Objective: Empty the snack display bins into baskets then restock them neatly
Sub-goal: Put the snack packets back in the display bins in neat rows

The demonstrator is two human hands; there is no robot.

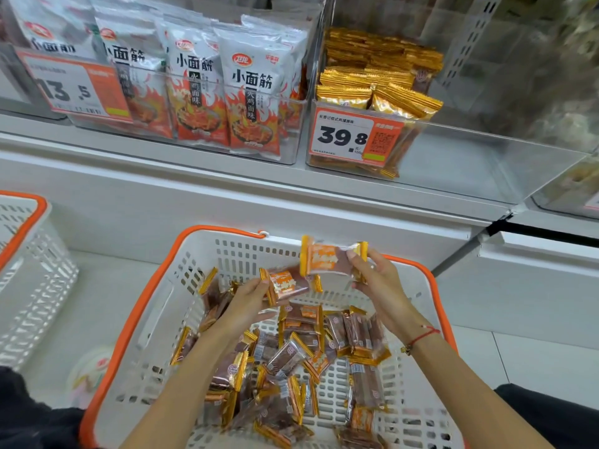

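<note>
Here, 2 small gold-edged snack packets were held above the white basket (155, 322) with the orange rim, which sat on the floor in front of the shelf. The left hand (249, 299) was curled around one packet (290, 285), pinched at its left end, with the long axis running roughly left to right and tilted slightly upward toward the right. The right hand (377, 280) was pinching a second packet (327, 256) by its right end, held a little higher and just beside the first; its long axis also lay left to right, printed face toward the camera. Many more packets (291, 358) were left loose in the basket below, lying at all angles. The target bin (453, 157), a clear one marked with a 39.8 price tag (353, 136), was seen up and ahead on the shelf, slightly to the right, so the right hand was judged the nearer. Its left part was already stacked with gold packets (379, 79) lying flat with their sealed ends forward, while its right part stood bare. It was judged that restocking was under way, and that the held packets would need turning to match that stacking.
</note>
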